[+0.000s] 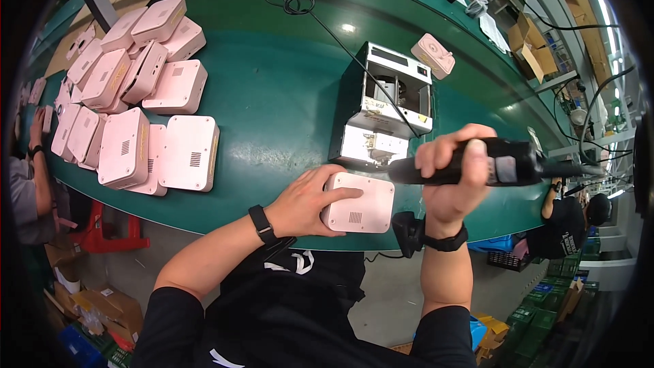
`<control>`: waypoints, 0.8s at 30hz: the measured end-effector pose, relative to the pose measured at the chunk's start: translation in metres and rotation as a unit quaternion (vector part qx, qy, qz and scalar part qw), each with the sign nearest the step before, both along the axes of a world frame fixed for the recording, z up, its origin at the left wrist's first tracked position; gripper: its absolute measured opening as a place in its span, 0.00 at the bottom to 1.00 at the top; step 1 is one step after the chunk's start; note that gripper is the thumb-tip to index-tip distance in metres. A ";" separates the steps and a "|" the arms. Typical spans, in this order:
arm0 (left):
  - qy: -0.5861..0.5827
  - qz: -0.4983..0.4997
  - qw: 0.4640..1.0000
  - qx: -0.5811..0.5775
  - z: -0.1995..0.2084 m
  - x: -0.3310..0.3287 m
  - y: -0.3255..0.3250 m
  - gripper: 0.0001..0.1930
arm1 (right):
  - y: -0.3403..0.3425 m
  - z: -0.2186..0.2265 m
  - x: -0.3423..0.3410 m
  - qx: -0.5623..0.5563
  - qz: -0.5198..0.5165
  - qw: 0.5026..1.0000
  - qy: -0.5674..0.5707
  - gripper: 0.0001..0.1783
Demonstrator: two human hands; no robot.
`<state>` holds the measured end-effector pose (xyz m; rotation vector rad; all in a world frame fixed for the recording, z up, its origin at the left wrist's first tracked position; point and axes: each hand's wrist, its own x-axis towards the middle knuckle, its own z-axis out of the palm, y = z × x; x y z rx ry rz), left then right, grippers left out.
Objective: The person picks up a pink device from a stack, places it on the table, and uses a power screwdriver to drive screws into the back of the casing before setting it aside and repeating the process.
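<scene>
My left hand (300, 201) grips a pale pink rounded plastic casing (371, 208) near the table's front edge. Its fingers lie over the top and round the left side; a small vent grille and corner holes show on the upper face. Wrapped round a black electric screwdriver (514, 162), my right hand (456, 170) holds the tool roughly level, its front end pointing left. That end is beside the front of a black and white screw feeder (354, 142), just beyond the casing. The bit is too blurred to tell whether it touches the feeder.
Several similar pink casings (187, 153) are heaped on the green table (272, 95) at the left. Another pink part (433, 56) lies behind the feeder. A black cable (334, 31) hangs across the table. Co-workers sit at the left, far side and right.
</scene>
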<state>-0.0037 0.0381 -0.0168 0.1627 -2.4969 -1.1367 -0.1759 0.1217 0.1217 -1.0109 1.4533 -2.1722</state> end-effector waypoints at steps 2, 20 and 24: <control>0.011 -0.001 1.000 -0.005 0.001 -0.002 0.003 0.37 | 0.002 0.007 -0.003 -0.078 0.007 0.997 0.015 0.10; 0.032 -0.010 0.999 0.023 -0.003 -0.015 0.005 0.38 | -0.002 -0.007 0.016 -0.008 0.137 0.990 0.012 0.16; 0.045 -0.013 0.999 0.025 -0.004 -0.015 0.008 0.38 | -0.004 -0.015 0.020 0.000 0.133 0.991 -0.004 0.16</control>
